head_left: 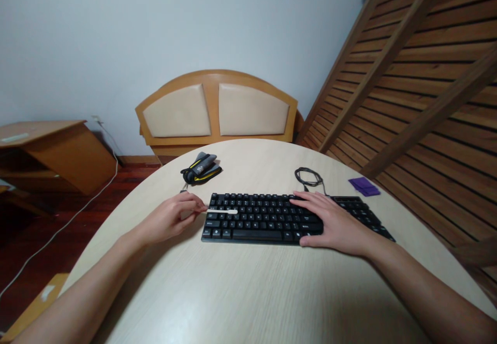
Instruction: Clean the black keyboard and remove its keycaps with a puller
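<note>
A black keyboard (256, 218) lies flat on the table in front of me. My left hand (182, 212) is closed at the keyboard's left end, pinching a thin white swab (223, 211). The swab lies level over the left keys, its wider, rounded tip pointing right; whether it touches them I cannot tell. Spanning the right part of the keyboard is my right hand (330, 222), with its fingers at the far edge and the thumb at the near edge. It covers some of the keys beside the number pad (363, 213).
A grey, black and yellow bundle (201, 169) sits at the back left of the round table (233, 292). Behind the keyboard is a coiled black cable (309, 176), with a folded purple cloth (364, 186) at the right. Past the table stand a headboard (215, 108) and slatted wood (419, 74).
</note>
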Motion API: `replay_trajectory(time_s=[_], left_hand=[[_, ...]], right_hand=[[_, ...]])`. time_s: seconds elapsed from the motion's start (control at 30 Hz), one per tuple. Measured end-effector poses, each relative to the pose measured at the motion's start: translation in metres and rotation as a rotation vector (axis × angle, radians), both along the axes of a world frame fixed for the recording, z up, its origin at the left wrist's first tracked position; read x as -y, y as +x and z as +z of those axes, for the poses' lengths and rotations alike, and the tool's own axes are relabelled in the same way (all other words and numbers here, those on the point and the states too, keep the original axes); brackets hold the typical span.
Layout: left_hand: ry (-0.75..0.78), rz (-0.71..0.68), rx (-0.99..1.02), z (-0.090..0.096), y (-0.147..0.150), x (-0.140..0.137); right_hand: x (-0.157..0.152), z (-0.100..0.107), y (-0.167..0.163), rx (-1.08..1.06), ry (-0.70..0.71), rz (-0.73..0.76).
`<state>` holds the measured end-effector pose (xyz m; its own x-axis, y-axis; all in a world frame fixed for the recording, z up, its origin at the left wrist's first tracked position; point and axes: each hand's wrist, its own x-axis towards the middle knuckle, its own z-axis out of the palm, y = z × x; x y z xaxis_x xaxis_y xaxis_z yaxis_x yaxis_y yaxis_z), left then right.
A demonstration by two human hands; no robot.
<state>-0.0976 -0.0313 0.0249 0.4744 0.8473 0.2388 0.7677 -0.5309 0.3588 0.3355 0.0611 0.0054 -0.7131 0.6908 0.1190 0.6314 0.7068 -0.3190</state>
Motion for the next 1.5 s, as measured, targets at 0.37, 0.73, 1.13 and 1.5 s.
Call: replay_trajectory(time_s=[0.37,0.73,1.13,1.5], left_hand=[[-0.041,0.141,0.043,0.005,-0.028,-0.003],[-0.115,0.262,0.099,0.001,-0.047,-0.005],[-0.037,0.149,0.037,0.002,-0.026,-0.003],[0.084,0.006,-0.025,0.0,-0.008,0.0]], right_hand=[[0.0,0.0,-0.001,0.004,0.008,0.001],[-0.001,-0.002,0.002,0.003,0.006,0.001],[0.0,-0.001,0.001,-0.002,0.018,0.011],[0.0,0.0,-0.001,0.035,0.021,0.003]])
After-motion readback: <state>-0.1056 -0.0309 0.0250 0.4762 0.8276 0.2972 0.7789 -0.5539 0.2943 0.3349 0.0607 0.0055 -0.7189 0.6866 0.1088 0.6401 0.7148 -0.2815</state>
